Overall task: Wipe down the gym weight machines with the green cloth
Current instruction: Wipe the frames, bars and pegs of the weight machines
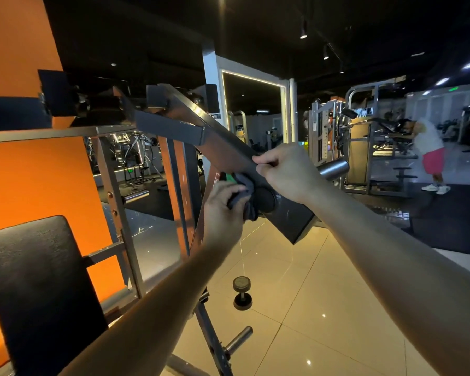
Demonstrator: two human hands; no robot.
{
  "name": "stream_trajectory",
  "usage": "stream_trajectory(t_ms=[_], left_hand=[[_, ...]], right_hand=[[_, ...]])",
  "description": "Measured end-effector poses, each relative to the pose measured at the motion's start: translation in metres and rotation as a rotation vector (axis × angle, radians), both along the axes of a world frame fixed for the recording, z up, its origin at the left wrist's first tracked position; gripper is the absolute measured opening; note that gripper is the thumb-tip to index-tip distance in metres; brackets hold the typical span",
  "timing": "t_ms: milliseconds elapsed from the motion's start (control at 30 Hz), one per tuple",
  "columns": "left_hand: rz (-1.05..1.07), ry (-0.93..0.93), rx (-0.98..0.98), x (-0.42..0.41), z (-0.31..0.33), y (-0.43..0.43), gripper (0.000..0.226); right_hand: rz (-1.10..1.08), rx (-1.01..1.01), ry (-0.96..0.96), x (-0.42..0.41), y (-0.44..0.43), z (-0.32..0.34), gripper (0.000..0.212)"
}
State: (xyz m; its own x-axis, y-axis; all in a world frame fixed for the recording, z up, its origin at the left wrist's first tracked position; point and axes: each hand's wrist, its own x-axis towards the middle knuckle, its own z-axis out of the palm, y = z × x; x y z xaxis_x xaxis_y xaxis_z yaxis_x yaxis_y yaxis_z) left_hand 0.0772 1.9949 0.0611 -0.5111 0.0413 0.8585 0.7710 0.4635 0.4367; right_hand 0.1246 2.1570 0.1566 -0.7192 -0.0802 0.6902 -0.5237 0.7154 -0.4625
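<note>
A dark metal lever arm (223, 142) of the weight machine slopes down from upper left to centre. My left hand (223, 210) grips the cloth (244, 191), which looks grey with a green patch at its top, and holds it against the arm's underside beside a round black cap (265, 199). My right hand (285, 169) pinches the arm's upper edge just above, fingers curled. A steel weight peg (334, 169) sticks out to the right behind that hand.
A black back pad (38, 289) stands at lower left before an orange wall (25, 180). A small dumbbell (242, 293) stands on the tiled floor, with a lower steel peg (239, 339) near it. Other machines and a person (432, 156) stand at far right.
</note>
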Motion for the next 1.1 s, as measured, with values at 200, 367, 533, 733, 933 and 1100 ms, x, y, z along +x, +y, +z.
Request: stream_trajectory(t_ms=[200, 367, 533, 733, 933, 1100], left_hand=[[0.061, 0.018, 0.176, -0.037, 0.107, 0.003, 0.020], [0.077, 0.045, 0.316, -0.049, 0.115, 0.010, 0.022], [0.050, -0.040, 0.244, -0.024, 0.035, -0.001, 0.016], [-0.071, -0.170, 0.250, 0.034, 0.022, -0.027, 0.013], [-0.131, -0.038, 0.162, 0.086, 0.009, 0.027, 0.014], [-0.044, 0.037, 0.098, 0.076, -0.028, 0.069, 0.018]], right_hand=[[-0.002, 0.012, -0.008, -0.001, -0.003, 0.002, 0.027], [-0.022, 0.005, -0.024, 0.005, -0.001, -0.002, 0.031], [-0.009, -0.021, -0.044, 0.012, 0.003, -0.005, 0.030], [0.011, 0.027, -0.122, 0.024, 0.010, -0.002, 0.035], [-0.091, -0.034, 0.070, 0.043, 0.047, -0.045, 0.021], [-0.026, -0.085, 0.073, 0.048, 0.052, -0.065, 0.023]])
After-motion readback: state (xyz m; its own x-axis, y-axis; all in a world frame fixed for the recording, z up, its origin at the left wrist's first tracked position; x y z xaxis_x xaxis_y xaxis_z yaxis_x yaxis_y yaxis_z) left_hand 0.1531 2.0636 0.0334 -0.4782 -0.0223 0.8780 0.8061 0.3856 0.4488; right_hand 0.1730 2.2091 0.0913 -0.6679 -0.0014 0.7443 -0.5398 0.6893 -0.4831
